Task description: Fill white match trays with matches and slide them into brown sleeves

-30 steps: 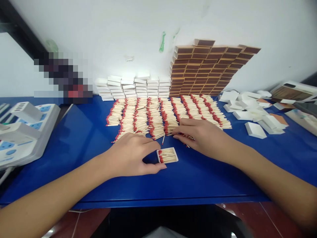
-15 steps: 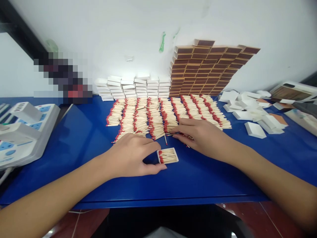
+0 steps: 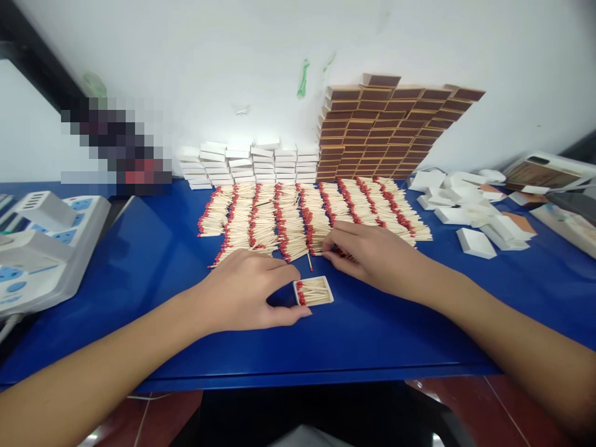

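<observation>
**Left hand on matchbox tray, right hand down at the match rows**

Clock centred on the matchbox tray [image 3: 315, 291], 12 toward the wall. Tray lies flat on the blue table [image 3: 298, 354], open side up, matches inside, red heads at its 9 o'clock end.

Left hand [image 3: 246, 288]: at 9 o'clock, palm down. Thumb and forefinger parted by about the tray's width, lightly gripping its 9 o'clock end, forefinger at the far corner, thumb along the near side. Other fingers rest bent behind the forefinger.

Right hand [image 3: 377, 251]: at 2 o'clock, fingertips nearer 1. Fingers curled, thumb close to forefinger, tips at the near edge of the match rows [image 3: 291, 214]. Some matches show between thumb and fingers; can't tell if any are gripped.

Match rows: spread side by side across 11 to 1, red heads toward 9. One loose match [image 3: 310, 262] sticks out at 12, head toward 6, between rows and tray.

Beyond the rows: stacked white boxes [image 3: 251, 166] at 11, stacked brown-sided boxes [image 3: 382, 127] at 1, taller, both against the wall [image 3: 223, 56].

Loose white boxes [image 3: 475, 202] piled at 2, one lying a bit nearer. Power strip [image 3: 79, 254] at 9 to 10, well apart from the tray.
</observation>
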Action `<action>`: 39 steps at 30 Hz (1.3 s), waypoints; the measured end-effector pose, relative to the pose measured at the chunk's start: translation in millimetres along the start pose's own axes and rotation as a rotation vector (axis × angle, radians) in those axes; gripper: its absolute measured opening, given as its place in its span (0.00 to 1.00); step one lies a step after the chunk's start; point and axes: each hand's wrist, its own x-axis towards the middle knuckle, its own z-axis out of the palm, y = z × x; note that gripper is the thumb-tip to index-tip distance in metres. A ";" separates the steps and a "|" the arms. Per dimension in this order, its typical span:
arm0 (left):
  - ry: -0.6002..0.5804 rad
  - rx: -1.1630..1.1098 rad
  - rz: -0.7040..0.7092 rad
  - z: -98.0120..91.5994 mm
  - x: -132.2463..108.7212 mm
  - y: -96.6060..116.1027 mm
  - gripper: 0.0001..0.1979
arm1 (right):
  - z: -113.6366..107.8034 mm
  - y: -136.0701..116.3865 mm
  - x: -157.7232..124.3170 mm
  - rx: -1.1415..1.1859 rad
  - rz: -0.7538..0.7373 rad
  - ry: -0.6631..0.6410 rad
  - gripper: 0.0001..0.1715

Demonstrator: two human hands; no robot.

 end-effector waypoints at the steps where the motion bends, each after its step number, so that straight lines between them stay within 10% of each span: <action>1: 0.000 0.000 -0.004 0.0 0.3 -0.2 0.16 | -0.6 -0.1 -0.2 0.012 0.002 0.007 0.07; 13: 0.040 0.024 -0.122 1.3 1.3 0.5 0.17 | -9.5 -34.9 -11.6 0.216 -0.120 0.046 0.06; 39: -0.006 -0.010 0.049 1.0 -1.4 2.6 0.16 | 7.2 -18.1 5.2 0.173 -0.042 -0.007 0.09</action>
